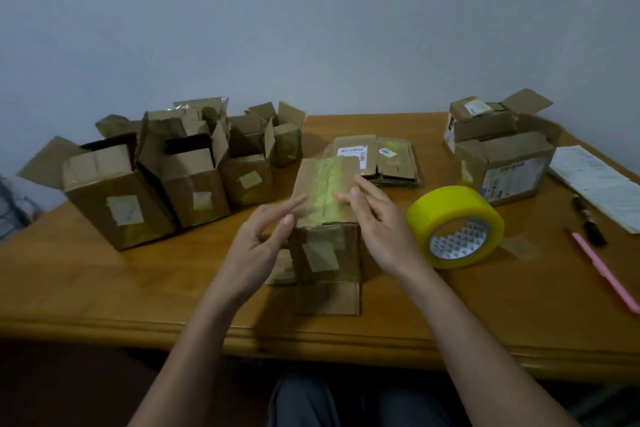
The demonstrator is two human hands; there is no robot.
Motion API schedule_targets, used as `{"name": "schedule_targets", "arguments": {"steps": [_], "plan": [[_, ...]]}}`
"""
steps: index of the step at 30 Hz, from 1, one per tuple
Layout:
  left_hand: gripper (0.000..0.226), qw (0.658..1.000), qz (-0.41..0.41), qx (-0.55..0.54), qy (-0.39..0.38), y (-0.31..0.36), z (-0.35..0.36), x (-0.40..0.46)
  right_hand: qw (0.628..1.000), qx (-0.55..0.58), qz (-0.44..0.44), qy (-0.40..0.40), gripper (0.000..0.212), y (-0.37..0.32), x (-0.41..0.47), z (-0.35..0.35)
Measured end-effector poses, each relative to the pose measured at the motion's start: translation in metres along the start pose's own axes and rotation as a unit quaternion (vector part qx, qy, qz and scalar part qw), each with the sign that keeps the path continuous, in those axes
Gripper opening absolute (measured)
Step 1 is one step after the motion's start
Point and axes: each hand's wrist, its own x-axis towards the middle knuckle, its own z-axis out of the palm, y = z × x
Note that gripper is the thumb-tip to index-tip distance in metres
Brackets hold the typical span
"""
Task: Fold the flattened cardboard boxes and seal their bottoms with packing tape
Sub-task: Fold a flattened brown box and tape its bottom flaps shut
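A small cardboard box (325,246) stands bottom-up in the middle of the wooden table (138,288), its closed bottom flaps covered by a strip of yellowish tape. My left hand (263,236) hovers at the box's left side, fingers straight and blurred. On the right, my right hand (377,218) has its straight fingers resting on the taped top. A yellow roll of packing tape (455,227) lies just right of my right hand. Behind the box sits a stack of flattened boxes (381,159).
Several folded boxes (156,177) with open top flaps stand in a row at the left. Larger boxes (498,149) sit at the back right. Papers (595,180), a dark pen (588,218) and a pink tool (606,274) lie at the right edge.
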Motion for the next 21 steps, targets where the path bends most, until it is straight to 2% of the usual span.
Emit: {"name": "schedule_targets", "arguments": {"steps": [6,10,12,15,21], "plan": [[0.023,1.0,-0.012,0.002,-0.011,0.002,-0.004,-0.004,1.0,0.008,-0.003,-0.003,0.049,0.0,-0.002,0.008],[0.017,1.0,-0.019,0.006,0.008,0.002,0.0,0.0,1.0,0.022,-0.011,-0.002,0.062,0.002,-0.003,0.006],[0.027,0.999,-0.018,0.041,0.015,0.002,0.002,0.003,1.0,0.019,-0.021,-0.008,0.064,0.002,-0.003,0.004],[0.038,0.996,0.001,0.083,0.016,0.0,0.006,0.007,0.999,0.012,-0.035,-0.017,0.062,0.005,-0.002,0.002],[0.022,0.995,0.005,0.097,0.007,0.0,0.009,0.006,0.997,-0.021,-0.064,-0.035,0.05,0.014,-0.002,0.0]]}}
